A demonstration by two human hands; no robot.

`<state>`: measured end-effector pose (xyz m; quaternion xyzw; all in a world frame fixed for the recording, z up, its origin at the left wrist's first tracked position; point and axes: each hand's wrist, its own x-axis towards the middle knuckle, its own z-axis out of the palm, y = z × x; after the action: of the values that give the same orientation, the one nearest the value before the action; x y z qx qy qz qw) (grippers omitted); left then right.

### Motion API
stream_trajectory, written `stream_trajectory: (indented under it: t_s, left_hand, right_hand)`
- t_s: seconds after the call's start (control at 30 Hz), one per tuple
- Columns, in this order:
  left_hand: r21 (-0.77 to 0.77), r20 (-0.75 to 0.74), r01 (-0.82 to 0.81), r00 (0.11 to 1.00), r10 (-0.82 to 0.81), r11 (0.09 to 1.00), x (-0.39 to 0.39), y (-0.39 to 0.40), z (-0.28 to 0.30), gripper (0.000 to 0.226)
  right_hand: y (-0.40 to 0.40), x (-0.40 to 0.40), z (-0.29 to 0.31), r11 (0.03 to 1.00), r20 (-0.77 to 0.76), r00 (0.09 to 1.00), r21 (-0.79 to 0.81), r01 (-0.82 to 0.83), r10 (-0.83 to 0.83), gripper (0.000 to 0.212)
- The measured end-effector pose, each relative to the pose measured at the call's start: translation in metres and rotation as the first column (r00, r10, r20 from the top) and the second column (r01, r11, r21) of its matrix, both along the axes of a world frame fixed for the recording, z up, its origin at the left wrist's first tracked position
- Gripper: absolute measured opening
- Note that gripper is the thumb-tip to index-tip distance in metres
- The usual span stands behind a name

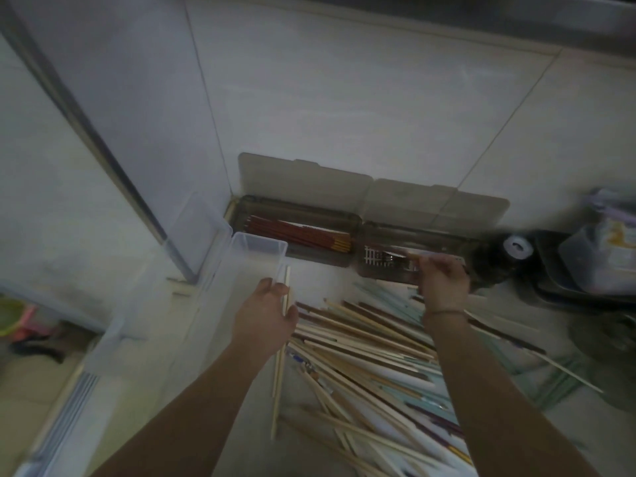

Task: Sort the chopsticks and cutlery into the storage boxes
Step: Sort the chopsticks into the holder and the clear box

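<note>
Left hand (266,313): gripping pale chopsticks (283,342) beside clear box (247,270). Right hand (442,282): pinching blurred chopstick (418,255) over dark box (395,266). Loose chopstick pile (371,366) between forearms.

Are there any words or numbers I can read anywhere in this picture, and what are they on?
No text can be read anywhere.
The clear plastic tub with a yellowish printed label at the far right has markings, but they are too blurred to read.
The smoky brown storage boxes and the pile of wooden chopsticks show no writing.

Chopstick pile (371,366) crowds counter; clear box (241,280) flanks left.
</note>
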<state>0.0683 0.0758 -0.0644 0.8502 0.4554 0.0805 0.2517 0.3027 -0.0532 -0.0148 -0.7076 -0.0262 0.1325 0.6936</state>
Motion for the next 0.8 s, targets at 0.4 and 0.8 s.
stream_trajectory:
  t_s: [0.4,0.8]
  left_hand:
    - [-0.007,0.023,0.006,1.000,-0.005,1.000,0.000,0.001,-0.004,0.032]
    - [0.068,-0.087,0.062,0.995,-0.056,0.996,0.003,-0.003,0.002,0.041]
  right_hand:
    - [0.065,-0.007,-0.017,0.880,-0.185,0.899,-0.199,-0.431,0.398,0.010]
    - [-0.193,0.004,-0.037,0.813,0.212,0.969,-0.582,0.023,0.125,0.009]
